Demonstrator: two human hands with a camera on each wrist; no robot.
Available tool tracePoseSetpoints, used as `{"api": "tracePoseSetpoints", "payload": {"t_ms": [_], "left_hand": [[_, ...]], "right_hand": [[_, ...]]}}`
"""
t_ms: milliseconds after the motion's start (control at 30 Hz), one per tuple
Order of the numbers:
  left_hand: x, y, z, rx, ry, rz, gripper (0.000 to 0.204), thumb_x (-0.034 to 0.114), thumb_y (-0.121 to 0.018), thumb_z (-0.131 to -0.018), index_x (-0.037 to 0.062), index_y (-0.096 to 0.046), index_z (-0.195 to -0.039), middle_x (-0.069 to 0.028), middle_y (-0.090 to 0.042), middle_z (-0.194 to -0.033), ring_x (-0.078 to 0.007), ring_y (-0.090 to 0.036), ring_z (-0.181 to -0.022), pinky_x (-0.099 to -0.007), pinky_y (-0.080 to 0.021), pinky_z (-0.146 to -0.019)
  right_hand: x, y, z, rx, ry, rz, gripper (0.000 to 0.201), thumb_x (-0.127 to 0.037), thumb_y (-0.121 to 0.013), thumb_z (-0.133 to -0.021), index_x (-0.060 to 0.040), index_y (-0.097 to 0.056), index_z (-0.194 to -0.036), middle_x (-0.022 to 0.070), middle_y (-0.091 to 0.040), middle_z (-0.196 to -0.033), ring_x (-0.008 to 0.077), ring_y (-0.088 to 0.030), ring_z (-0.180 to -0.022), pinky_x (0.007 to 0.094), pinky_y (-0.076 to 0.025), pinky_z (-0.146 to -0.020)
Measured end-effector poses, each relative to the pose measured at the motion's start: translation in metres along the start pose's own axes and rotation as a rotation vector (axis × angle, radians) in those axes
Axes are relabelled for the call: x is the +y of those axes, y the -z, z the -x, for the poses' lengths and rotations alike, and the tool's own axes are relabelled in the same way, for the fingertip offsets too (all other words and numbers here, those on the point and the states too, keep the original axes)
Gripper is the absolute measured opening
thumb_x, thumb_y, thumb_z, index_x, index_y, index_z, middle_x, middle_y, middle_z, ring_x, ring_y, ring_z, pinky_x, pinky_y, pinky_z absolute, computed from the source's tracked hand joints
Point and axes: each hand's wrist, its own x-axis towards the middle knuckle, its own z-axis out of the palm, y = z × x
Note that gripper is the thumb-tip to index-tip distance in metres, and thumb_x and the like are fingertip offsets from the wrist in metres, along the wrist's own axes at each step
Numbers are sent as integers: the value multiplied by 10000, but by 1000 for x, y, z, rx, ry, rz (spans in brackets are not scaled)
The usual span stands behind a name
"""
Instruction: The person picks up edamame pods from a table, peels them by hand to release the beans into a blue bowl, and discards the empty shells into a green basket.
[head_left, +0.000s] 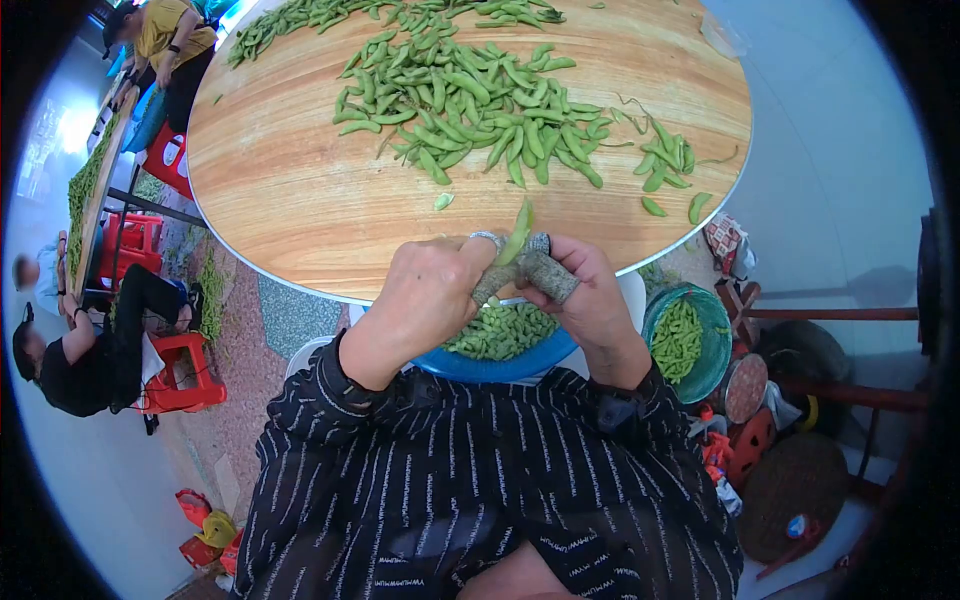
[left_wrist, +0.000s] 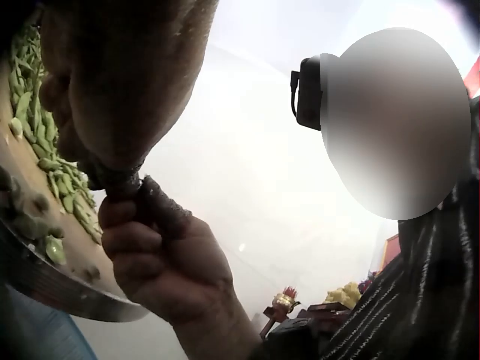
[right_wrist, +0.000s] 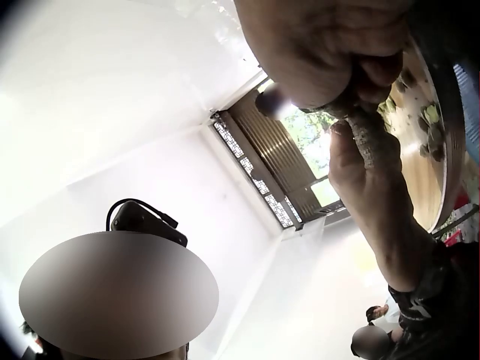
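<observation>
In the head view both hands meet over the table's near edge. The left hand (head_left: 425, 295) pinches a green pod (head_left: 518, 232) that points up and away from the body. Close against it, the right hand (head_left: 592, 300) has its fingers curled in at the pod's lower end; grey wraps cover some fingertips of both hands. Below them a blue basin (head_left: 480, 370) holds shelled green beans (head_left: 500, 332), partly hidden by the hands. In the left wrist view the right hand (left_wrist: 169, 262) touches the left hand (left_wrist: 135, 82).
Piles of pods (head_left: 470, 100) lie across the wooden table (head_left: 270, 190), with a small heap at the right. A green bucket (head_left: 715, 345) of pods stands on the floor at right. People, red stools (head_left: 185, 375) and another table are at left.
</observation>
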Motion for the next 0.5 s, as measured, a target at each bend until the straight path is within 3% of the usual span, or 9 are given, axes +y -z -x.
{"api": "tracePoseSetpoints", "payload": {"t_ms": [267,400,500], "left_hand": [[-2,1,-1,-1,-22,-1,225,141,-652,-654,36,-466,-725,-146,-504,-584,-334,-533,-558,-400,-389,-472],[-2,1,0,-26,-28,-30,206,135,-643,-658,33,-473,-715,-148,-505,-595,-335,-532,-560,-404,-387,-474],[-3,-1,0,-35,-23,-26,199,131,-641,-660,30,-477,-710,-153,-513,-609,-337,-534,-566,-403,-389,-477]], "right_hand": [[0,3,3,17,-97,-71,150,-47,-509,-822,-33,-573,-956,-29,-566,-812,20,-514,-712,141,-414,-608],[4,5,-1,-41,-56,-74,128,-46,-518,-816,-37,-577,-929,-37,-561,-780,14,-491,-657,140,-390,-567],[3,-2,-1,43,-78,62,109,-45,-527,-809,-36,-578,-905,-35,-557,-754,12,-466,-617,148,-373,-546]]}}
